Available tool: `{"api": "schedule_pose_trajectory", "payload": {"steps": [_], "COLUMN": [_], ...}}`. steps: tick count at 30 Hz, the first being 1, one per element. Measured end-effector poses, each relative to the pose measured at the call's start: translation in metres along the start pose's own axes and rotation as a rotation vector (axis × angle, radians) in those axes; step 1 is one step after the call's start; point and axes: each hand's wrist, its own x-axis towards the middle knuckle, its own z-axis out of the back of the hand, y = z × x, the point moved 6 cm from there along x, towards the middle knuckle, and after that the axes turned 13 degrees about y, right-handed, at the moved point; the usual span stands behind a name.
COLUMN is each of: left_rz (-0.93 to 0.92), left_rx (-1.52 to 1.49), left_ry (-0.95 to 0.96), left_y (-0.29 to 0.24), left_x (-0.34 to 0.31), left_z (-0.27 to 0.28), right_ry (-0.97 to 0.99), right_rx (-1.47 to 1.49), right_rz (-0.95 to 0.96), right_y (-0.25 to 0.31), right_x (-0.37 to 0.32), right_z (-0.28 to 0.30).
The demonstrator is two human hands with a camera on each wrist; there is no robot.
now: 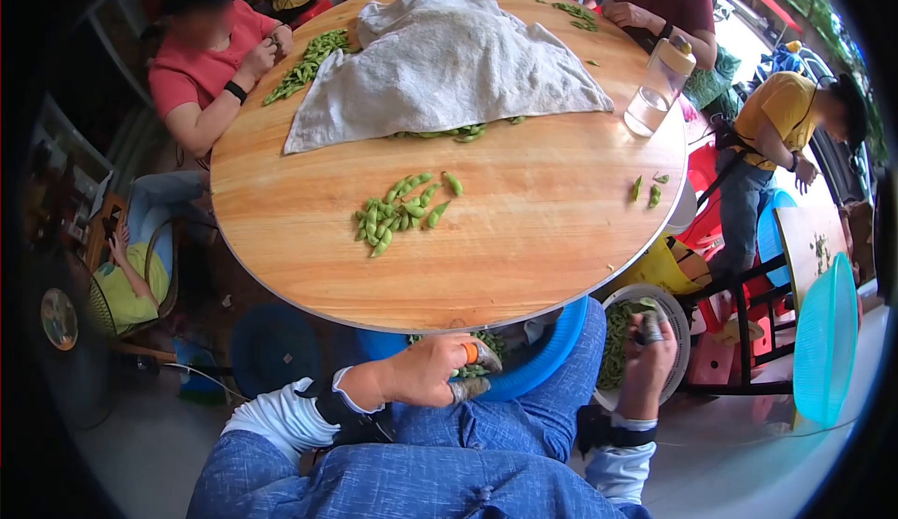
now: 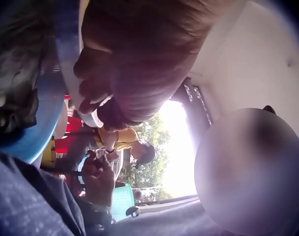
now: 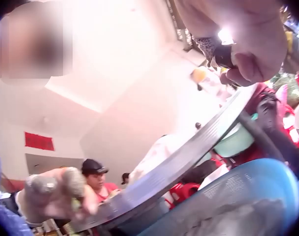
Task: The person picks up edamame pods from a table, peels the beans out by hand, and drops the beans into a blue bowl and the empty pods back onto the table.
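Low in front of the lap, the left hand (image 1: 421, 371) hangs over a blue basin (image 1: 538, 369) with green contents. Grey coverings wrap its thumb and a finger, with an orange band beside them. A blurred green bit shows at its fingers in the right wrist view; I cannot tell whether it is held. To the right, the right hand (image 1: 647, 360), also with a grey fingertip covering, is curled above a white basket (image 1: 681, 355) of green pods. At its fingertips is a pale green edamame pod (image 1: 643, 304). A small pile of edamame pods (image 1: 388, 220) lies on the round wooden table (image 1: 524, 238).
A white cloth (image 1: 440, 70) covers a heap of pods at the table's middle. A clear bottle (image 1: 659, 89) stands near the right edge, by a few loose pods (image 1: 653, 196). Other people sit around the table. A yellow bucket (image 1: 659, 271) and turquoise basket (image 1: 828, 341) are at right.
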Motion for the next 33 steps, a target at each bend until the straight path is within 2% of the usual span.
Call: {"api": "schedule_pose_trajectory", "payload": {"steps": [1, 3, 6, 9, 10, 11, 13, 16, 19, 20, 23, 26, 33], "left_rz": [0.065, 0.194, 0.45, 0.559, 0.589, 0.579, 0.559, 0.469, 0.315, 0.31, 0.186, 0.17, 0.102], "left_rx": [0.042, 0.122, 0.617, 0.849, 0.905, 0.905, 0.904, 0.501, -0.479, -0.769, -1.226, -1.192, -1.209], "left_ry": [-0.039, -0.116, -0.277, -0.333, -0.332, -0.332, -0.332, -0.407, -0.453, -0.424, -0.396, -0.393, -0.433], "left_y": [0.003, 0.01, 0.019, 0.065, 0.079, 0.081, 0.083, 0.07, 0.075, 0.066, 0.044, 0.033, 0.029], "left_x": [0.0, 0.002, 0.011, 0.021, 0.021, 0.022, 0.023, 0.017, 0.008, 0.006, 0.001, 0.0, -0.001], "left_z": [0.01, 0.033, 0.083, 0.111, 0.115, 0.118, 0.121, 0.12, 0.09, 0.076, 0.041, 0.028, 0.023], "right_ry": [-0.065, -0.066, -0.108, -0.012, -0.048, -0.008, 0.168, 0.43, 0.679, 0.701, 0.793, 0.853, 0.864], "right_rx": [0.063, 0.095, 0.108, 0.058, 0.031, -0.018, -0.102, -0.21, -0.138, -0.088, -0.024, 0.043, 0.107], "right_rz": [-0.064, -0.064, -0.064, 0.03, 0.055, -0.005, 0.037, -0.005, -0.163, -0.198, -0.263, -0.348, -0.285], "right_y": [-0.005, -0.012, -0.016, -0.013, -0.013, -0.007, -0.011, -0.009, -0.018, -0.023, -0.029, -0.033, -0.022], "right_x": [0.004, 0.006, 0.002, -0.002, -0.002, -0.009, -0.01, -0.022, -0.031, -0.033, -0.037, -0.045, -0.056], "right_z": [0.023, 0.052, 0.063, 0.041, 0.027, 0.008, -0.023, -0.08, -0.128, -0.14, -0.164, -0.17, -0.171]}}
